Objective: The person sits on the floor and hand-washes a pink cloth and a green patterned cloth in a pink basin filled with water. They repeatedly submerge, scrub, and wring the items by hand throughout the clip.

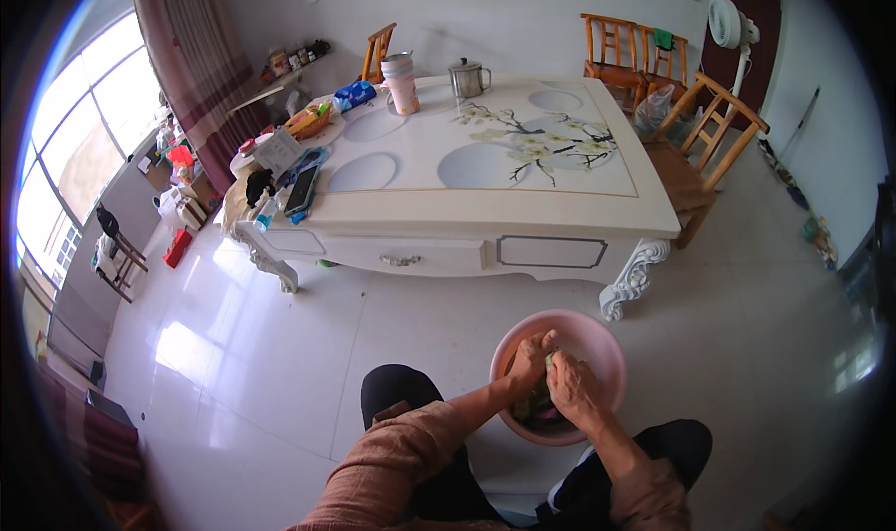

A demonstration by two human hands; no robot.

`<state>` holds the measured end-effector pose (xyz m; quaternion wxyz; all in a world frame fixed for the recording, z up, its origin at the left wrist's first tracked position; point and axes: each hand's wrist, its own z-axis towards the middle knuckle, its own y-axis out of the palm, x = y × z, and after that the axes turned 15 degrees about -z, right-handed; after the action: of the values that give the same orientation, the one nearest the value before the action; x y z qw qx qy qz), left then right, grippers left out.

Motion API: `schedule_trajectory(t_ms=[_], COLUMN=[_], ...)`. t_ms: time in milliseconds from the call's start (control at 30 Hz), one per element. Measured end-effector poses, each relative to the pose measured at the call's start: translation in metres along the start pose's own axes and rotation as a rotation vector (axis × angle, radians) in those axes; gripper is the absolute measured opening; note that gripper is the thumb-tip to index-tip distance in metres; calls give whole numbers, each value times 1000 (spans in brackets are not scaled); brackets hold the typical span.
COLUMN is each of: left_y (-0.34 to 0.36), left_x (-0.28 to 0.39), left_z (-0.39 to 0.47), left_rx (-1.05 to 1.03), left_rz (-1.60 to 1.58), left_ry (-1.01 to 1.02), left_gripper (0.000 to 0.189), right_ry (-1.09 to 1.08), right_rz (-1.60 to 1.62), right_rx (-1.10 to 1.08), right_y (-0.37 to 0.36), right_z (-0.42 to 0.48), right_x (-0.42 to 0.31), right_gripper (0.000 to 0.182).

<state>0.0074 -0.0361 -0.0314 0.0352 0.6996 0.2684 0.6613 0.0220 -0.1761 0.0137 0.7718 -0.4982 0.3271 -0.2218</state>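
Note:
A pink plastic basin (613, 363) stands on the floor in front of my knees. Both of my hands are close together over it. My left hand (532, 356) is curled, with its thumb towards the right; its palm and most of its fingers are hidden. Just beside it, my right hand (575, 389) pinches a small pale green piece (550, 358), perhaps a vegetable, which shows between the two hands. Below them, dark green leafy matter (526, 406) with some purple lies in the basin, partly covered by my hands and forearms.
Beyond the basin stands a white table (448, 212) with carved legs. On it are a phone (302, 189), a pink tumbler (402, 90), a metal pot (467, 79) and a basket (311, 123). A wooden chair (693, 153) is at its right side, near a fan (731, 27).

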Motion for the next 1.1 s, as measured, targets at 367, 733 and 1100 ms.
schedule_trajectory(t_ms=[367,733,1100], left_y=[0,-7,1], left_x=[-5,-3,5], left_z=[-1,3,-4], left_rx=[77,25,31], left_rz=[72,147,348], left_ry=[-115,-205,-62], left_gripper=[44,39,39], right_ry=[-59,44,164], right_rz=[22,-27,-36], right_rx=[-37,-59,-206], right_y=[1,0,3], right_z=[-3,-2,-5], right_x=[-2,-8,-1], right_gripper=[13,16,15])
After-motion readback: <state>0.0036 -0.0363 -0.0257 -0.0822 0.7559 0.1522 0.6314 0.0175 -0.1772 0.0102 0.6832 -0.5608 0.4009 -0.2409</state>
